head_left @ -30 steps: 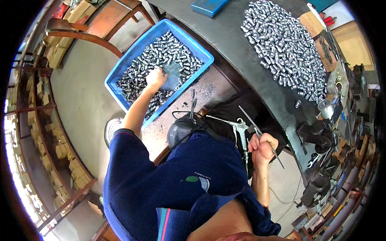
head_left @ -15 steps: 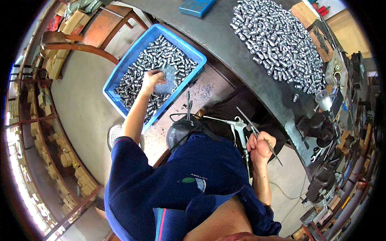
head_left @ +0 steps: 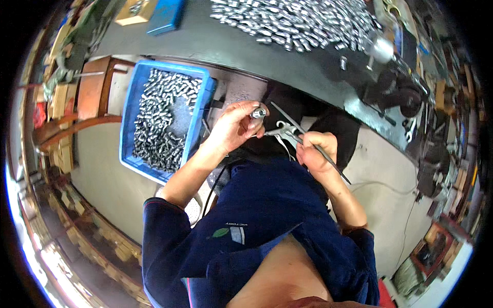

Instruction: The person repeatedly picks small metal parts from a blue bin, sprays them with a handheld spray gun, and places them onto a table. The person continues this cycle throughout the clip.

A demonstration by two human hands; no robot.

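Note:
My left hand (head_left: 237, 127) is closed round a small shiny cylindrical metal fitting (head_left: 258, 112), its open end showing between the fingers above my lap. My right hand (head_left: 317, 152) grips a slim, dark pointed rod (head_left: 328, 158), perhaps a thin file, which slants past the fingers with its far tip near the fitting. Just left of the right hand is a grey air blow gun (head_left: 288, 130); whether those fingers also hold it cannot be made out. The blue plastic bin (head_left: 204, 97) at my left holds many similar fittings (head_left: 159, 120).
Across the far side runs a dark workbench (head_left: 185, 46) with a large heap of fittings (head_left: 298, 23) and a blue box (head_left: 165, 16). A dark vise-like tool (head_left: 400, 95) stands at its right. A wooden chair (head_left: 92, 87) is beyond the bin; a hose trails on the floor.
My left hand has come out of the bin to the middle with a fitting in it. The right hand still grips the rod. The whole view has turned and shifted.

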